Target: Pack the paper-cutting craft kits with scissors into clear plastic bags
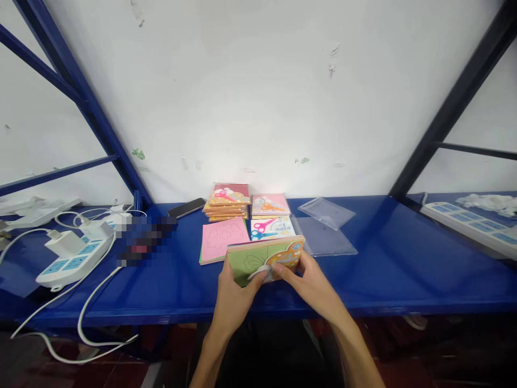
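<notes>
My left hand [238,296] and my right hand [309,277] grip a thick packet of paper sheets [250,261] from both sides, tilted up above the table's front edge. Its front shows a green sheet with a butterfly outline and an orange card; both thumbs press on the front. Behind it lie pink sheets [224,237] with a car drawing and a white card [272,227] with pink and blue scissors. Farther back are a stack of wrapped packets [226,202] and a shorter pile with a pink top [269,203].
Clear plastic sleeves [333,240] lie on the blue table [388,269] at the right of the cards. A phone [186,208] rests back left. Power strips [76,258] with white cables are at the left, another power strip [472,223] at the right. Blue frame posts flank the table.
</notes>
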A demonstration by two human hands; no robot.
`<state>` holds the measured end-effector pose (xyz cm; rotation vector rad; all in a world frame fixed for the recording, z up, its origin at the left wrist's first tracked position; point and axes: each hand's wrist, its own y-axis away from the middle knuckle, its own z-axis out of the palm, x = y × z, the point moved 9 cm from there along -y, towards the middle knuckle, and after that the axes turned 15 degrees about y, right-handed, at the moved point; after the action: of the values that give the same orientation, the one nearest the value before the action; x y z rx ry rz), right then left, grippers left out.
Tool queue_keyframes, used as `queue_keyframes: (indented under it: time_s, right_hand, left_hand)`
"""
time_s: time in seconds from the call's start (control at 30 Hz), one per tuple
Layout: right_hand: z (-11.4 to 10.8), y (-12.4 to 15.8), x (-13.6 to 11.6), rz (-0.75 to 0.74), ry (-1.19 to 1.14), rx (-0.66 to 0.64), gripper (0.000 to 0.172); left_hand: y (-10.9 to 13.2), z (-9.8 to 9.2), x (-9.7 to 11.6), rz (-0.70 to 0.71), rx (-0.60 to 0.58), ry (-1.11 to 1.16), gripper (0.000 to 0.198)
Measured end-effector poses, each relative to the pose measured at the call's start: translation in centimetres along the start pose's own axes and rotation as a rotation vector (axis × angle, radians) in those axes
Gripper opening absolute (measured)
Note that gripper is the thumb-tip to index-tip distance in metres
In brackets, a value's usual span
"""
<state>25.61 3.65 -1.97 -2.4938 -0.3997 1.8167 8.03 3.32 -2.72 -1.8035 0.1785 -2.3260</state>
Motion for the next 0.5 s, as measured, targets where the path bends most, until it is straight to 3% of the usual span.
queue_keyframes:
  time_s: [0.07, 0.13, 0.23, 0.3, 0.4, 0.5]
  right_hand:
    - [-0.8, 0.6, -0.7, -0.036, 0.036, -0.087, 0.048]
    - [-3.6, 0.8, -0.3, -0.017, 0.148, -0.042, 0.050]
    - [-12.3, 1.2, 2.2, 0.184, 0.516, 0.423, 0.045]
    - [-16.9, 1.9, 4.3, 0.419, 0.872, 0.626, 0.049]
    - [-19.6, 1.7, 7.5, 0.623, 1.089, 0.611, 0.056]
    - [-19.6, 1.3, 8.8, 0.626, 1.076, 0.547, 0.043]
  left_hand:
    - [-0.2, -0.3, -0.1, -0.006, 0.010, -0.041, 0.049]
    - [-0.4, -0.6, -0.2, -0.015, 0.024, -0.049, 0.043]
    - [-0.5, -1.0, -0.5, -0.053, 0.029, -0.047, 0.043]
    - [-0.6, -1.2, -0.7, -0.083, 0.043, -0.053, 0.041]
    - [-0.6, -1.4, -0.7, -0.098, 0.065, -0.054, 0.039]
    - [-0.4, -1.2, -0.2, -0.069, 0.076, -0.041, 0.036]
